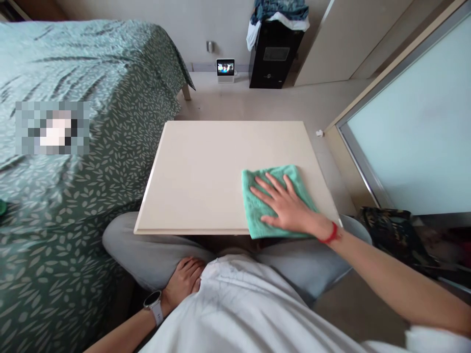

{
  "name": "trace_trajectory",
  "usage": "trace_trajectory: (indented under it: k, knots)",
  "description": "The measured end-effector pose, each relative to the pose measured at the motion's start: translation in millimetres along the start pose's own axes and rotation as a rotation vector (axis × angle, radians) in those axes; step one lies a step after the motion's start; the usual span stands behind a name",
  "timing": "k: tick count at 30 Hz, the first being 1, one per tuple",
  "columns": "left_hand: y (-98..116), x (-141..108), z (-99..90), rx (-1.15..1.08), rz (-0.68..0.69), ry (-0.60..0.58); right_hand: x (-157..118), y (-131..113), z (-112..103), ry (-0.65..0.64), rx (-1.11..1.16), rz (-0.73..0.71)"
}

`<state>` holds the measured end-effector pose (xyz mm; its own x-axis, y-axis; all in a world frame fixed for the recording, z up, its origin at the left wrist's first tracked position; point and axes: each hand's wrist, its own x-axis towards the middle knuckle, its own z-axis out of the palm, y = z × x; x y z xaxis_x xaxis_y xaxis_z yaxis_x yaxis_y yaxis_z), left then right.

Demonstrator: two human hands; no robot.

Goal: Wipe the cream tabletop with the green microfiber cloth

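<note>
We are pressing our right hand (289, 208) flat, fingers (270, 191) spread, on a green cloth (250, 215), a tabletop (198, 171) beneath the fingers, our left hand (183, 280) resting on grey trousers (140, 250), fingers loosely parted

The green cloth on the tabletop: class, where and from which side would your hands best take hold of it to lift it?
Probably at its near edge, coming from the person's side. That edge of the green cloth seems to overhang the front of the tabletop, so fingers can get beneath it. The rest lies flat, with no raised fold, and the right hand presses on top.
</note>
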<state>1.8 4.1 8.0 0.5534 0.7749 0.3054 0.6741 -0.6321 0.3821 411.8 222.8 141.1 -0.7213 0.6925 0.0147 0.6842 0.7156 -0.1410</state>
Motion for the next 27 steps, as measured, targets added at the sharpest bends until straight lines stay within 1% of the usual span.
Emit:
trace_trajectory:
  k: [2,3,5,7,8,10,13,16,19,21,23,25,27]
  knots:
    - [-1,-3,2.1,0.0,-0.007,-0.009,-35,-16,4,0.006,-0.005,-0.064]
    - [-2,-4,3.0,0.002,-0.008,-0.012,-48,-18,5,0.004,-0.006,-0.082]
    - [-3,-7,4.4,0.005,-0.006,-0.013,-61,-12,5,-0.007,-0.005,-0.085]
    - [-4,-8,5.1,0.01,-0.008,-0.015,-58,6,2,-0.017,-0.003,-0.031]
    - [-4,-8,5.1,0.01,-0.012,-0.016,-50,20,0,-0.019,-0.004,0.014]
    - [-3,-8,4.6,0.012,-0.018,-0.023,-26,52,-5,-0.02,-0.004,0.118]
    - [-1,-7,3.2,0.02,-0.014,-0.023,23,108,-11,0.0,-0.001,0.25]
    - [0,-7,2.3,0.044,-0.01,-0.019,75,163,-15,0.077,0.024,0.386]
    - [0,-8,2.8,0.064,-0.01,-0.02,118,204,-21,0.157,0.056,0.522]
    - [0,-9,3.4,0.065,-0.019,-0.021,137,222,-24,0.189,0.074,0.593]
    - [1,-9,3.6,0.061,-0.026,-0.022,147,234,-26,0.211,0.09,0.665]
    - [2,-8,3.2,0.048,-0.028,-0.018,149,240,-25,0.225,0.095,0.723]
    - [2,-8,2.4,0.039,-0.024,-0.017,143,241,-21,0.248,0.087,0.765]
